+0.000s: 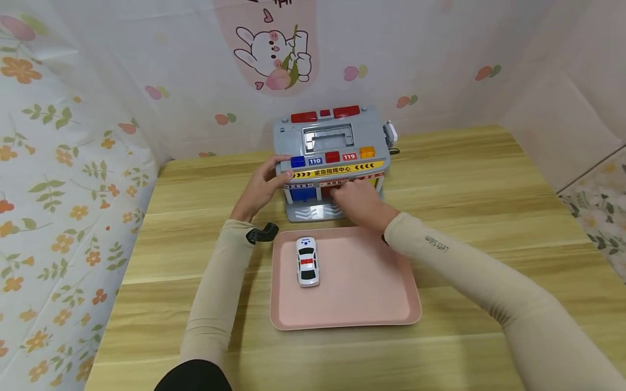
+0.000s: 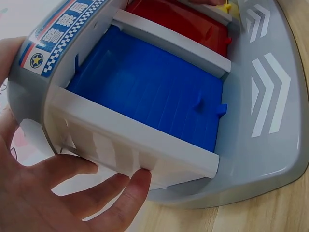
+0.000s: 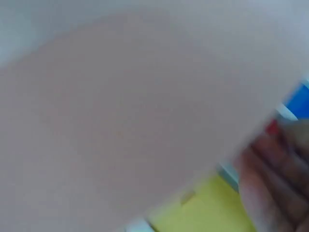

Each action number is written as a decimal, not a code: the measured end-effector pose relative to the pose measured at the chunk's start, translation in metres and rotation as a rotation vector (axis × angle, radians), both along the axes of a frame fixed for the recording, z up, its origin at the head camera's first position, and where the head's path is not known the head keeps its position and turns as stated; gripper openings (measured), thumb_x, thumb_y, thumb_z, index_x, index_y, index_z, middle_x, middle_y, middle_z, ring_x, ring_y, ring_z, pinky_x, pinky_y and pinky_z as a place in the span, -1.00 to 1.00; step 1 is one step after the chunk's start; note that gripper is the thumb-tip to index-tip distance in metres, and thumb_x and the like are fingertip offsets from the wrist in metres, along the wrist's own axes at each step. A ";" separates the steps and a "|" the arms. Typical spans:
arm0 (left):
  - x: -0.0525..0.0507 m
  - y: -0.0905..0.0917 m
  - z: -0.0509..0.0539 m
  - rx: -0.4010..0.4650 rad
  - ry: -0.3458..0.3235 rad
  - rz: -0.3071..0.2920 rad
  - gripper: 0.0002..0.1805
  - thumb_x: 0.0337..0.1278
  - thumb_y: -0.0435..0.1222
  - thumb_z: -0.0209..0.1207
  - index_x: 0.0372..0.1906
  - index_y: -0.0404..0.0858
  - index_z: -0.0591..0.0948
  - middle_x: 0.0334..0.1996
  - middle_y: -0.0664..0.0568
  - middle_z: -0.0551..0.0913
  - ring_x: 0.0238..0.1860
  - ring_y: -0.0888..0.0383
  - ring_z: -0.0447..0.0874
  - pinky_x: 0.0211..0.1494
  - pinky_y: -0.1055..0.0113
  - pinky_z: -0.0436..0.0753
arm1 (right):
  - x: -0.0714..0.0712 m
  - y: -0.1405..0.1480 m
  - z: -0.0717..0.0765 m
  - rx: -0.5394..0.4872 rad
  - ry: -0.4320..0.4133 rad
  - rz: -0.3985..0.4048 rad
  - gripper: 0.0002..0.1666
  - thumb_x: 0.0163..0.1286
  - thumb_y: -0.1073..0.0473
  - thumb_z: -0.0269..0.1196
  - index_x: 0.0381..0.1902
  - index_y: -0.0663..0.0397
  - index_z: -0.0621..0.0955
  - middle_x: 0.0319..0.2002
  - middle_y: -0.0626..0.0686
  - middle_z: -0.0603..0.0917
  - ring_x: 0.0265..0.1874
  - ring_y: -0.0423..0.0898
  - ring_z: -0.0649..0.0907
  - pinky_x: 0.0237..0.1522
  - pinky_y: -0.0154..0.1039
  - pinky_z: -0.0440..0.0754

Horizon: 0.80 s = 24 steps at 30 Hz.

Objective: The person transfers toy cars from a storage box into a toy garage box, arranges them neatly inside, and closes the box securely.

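Note:
A grey toy garage (image 1: pixel 288 138) with coloured lights and Chinese lettering on its roof stands at the back of the table. My left hand (image 1: pixel 261 187) grips its left front corner, thumb at the roof edge and fingers against the white side wall (image 2: pixel 120 150). Beside that wall is the blue door (image 2: pixel 145 87), down in its frame. At the red door (image 2: pixel 181 26) in the middle, my right hand (image 1: pixel 362 202) has curled fingers; what they hold, if anything, is hidden. Blurred in the right wrist view is the yellow door (image 3: pixel 207 208).
In front of the garage lies a pink tray (image 1: pixel 362 282), with a white toy police car (image 1: pixel 307 262) at its left side. A white part (image 1: pixel 390 134) sticks out from the garage's right side. Patterned cloth (image 1: pixel 186 70) hangs behind the wooden table (image 1: pixel 469 190).

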<state>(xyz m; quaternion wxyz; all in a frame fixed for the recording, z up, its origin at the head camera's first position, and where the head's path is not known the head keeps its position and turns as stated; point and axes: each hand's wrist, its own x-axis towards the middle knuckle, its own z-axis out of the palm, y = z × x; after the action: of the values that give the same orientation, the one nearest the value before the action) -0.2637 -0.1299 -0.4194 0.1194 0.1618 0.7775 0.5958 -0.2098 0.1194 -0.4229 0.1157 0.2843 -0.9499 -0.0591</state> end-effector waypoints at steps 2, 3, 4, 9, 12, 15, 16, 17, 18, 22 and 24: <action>0.000 0.001 -0.001 -0.002 -0.005 0.001 -0.51 0.42 -0.09 0.12 0.38 -0.03 0.43 0.33 -0.13 0.48 0.26 -0.09 0.49 0.38 -0.10 0.54 | 0.002 0.005 0.005 -0.067 -0.043 0.034 -0.81 0.39 0.22 0.29 -0.12 0.13 0.76 -0.20 0.12 0.82 -0.34 0.03 0.78 -0.24 -0.09 0.79; 0.001 0.001 -0.001 -0.003 -0.008 0.004 -0.51 0.42 -0.08 0.12 0.38 -0.02 0.43 0.32 -0.13 0.48 0.26 -0.09 0.49 0.38 -0.10 0.54 | 0.003 0.007 0.008 -0.107 -0.070 0.057 -0.82 0.38 0.22 0.29 -0.15 0.14 0.76 -0.20 0.12 0.82 -0.33 0.03 0.78 -0.21 -0.10 0.78; 0.001 0.002 -0.001 -0.005 -0.011 0.007 -0.51 0.42 -0.08 0.12 0.38 -0.01 0.42 0.32 -0.13 0.48 0.26 -0.08 0.49 0.37 -0.10 0.54 | 0.004 0.010 0.011 -0.140 -0.100 0.079 -0.84 0.37 0.24 0.28 -0.19 0.16 0.76 -0.21 0.12 0.82 -0.33 0.02 0.77 -0.20 -0.11 0.77; 0.001 0.003 -0.001 -0.001 -0.018 0.018 -0.51 0.43 -0.08 0.11 0.39 -0.01 0.42 0.33 -0.14 0.48 0.27 -0.07 0.49 0.39 -0.09 0.53 | 0.008 0.019 0.028 -0.249 -0.278 0.165 -0.93 0.33 0.26 0.32 -0.31 0.12 0.73 -0.31 0.05 0.77 -0.33 -0.03 0.69 -0.14 -0.17 0.71; 0.001 0.004 -0.002 0.003 -0.011 0.023 -0.50 0.43 -0.08 0.11 0.39 -0.02 0.42 0.33 -0.14 0.48 0.26 -0.07 0.49 0.38 -0.08 0.54 | 0.008 0.021 0.040 -0.259 -0.341 0.193 -0.95 0.33 0.23 0.34 -0.34 0.07 0.72 -0.33 0.01 0.76 -0.29 -0.05 0.68 -0.08 -0.17 0.71; 0.001 0.005 -0.002 0.000 -0.006 0.028 -0.50 0.42 -0.06 0.11 0.39 -0.01 0.42 0.33 -0.13 0.48 0.25 -0.07 0.50 0.37 -0.08 0.55 | 0.007 0.021 0.054 -0.261 -0.357 0.210 -0.95 0.32 0.19 0.37 -0.33 0.04 0.73 -0.31 0.01 0.78 -0.28 -0.07 0.70 -0.07 -0.16 0.74; 0.001 0.005 -0.003 -0.002 -0.004 0.028 -0.49 0.42 -0.06 0.11 0.39 -0.01 0.42 0.33 -0.13 0.48 0.25 -0.07 0.50 0.37 -0.08 0.55 | 0.006 0.020 0.059 -0.262 -0.357 0.219 -0.95 0.32 0.19 0.37 -0.33 0.04 0.73 -0.31 0.01 0.79 -0.30 -0.07 0.70 -0.09 -0.17 0.75; 0.001 0.005 -0.003 -0.002 -0.005 0.030 -0.50 0.42 -0.05 0.11 0.39 -0.01 0.42 0.33 -0.13 0.48 0.25 -0.07 0.51 0.37 -0.08 0.55 | 0.005 0.018 0.064 -0.266 -0.357 0.230 -0.94 0.32 0.18 0.38 -0.31 0.04 0.73 -0.32 0.01 0.79 -0.33 -0.08 0.70 -0.12 -0.19 0.75; 0.001 0.005 -0.003 -0.003 -0.006 0.031 -0.50 0.43 -0.05 0.11 0.39 -0.01 0.42 0.33 -0.13 0.48 0.25 -0.07 0.50 0.37 -0.08 0.55 | 0.005 0.016 0.069 -0.273 -0.361 0.237 -0.93 0.32 0.17 0.38 -0.29 0.04 0.74 -0.32 0.01 0.79 -0.35 -0.09 0.70 -0.15 -0.20 0.75; 0.002 0.004 -0.004 -0.006 -0.006 0.038 -0.50 0.44 -0.06 0.10 0.39 -0.01 0.42 0.34 -0.13 0.48 0.27 -0.08 0.50 0.38 -0.08 0.54 | 0.002 0.007 0.086 -0.305 -0.345 0.280 -0.92 0.32 0.19 0.38 -0.25 0.04 0.76 -0.32 0.00 0.80 -0.40 -0.13 0.69 -0.21 -0.27 0.72; 0.001 0.004 -0.004 -0.006 -0.007 0.041 -0.50 0.44 -0.06 0.10 0.40 -0.01 0.42 0.36 -0.13 0.47 0.29 -0.09 0.49 0.39 -0.09 0.53 | -0.001 0.002 0.093 -0.323 -0.323 0.290 -0.90 0.32 0.19 0.38 -0.22 0.04 0.76 -0.30 0.00 0.79 -0.42 -0.14 0.66 -0.25 -0.28 0.70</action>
<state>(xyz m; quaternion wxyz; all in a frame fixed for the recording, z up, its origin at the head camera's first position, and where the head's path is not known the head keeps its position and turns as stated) -0.2626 -0.1261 -0.4237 0.1102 0.1436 0.7820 0.5965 -0.2103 0.1213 -0.3299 0.0135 0.4009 -0.9025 0.1566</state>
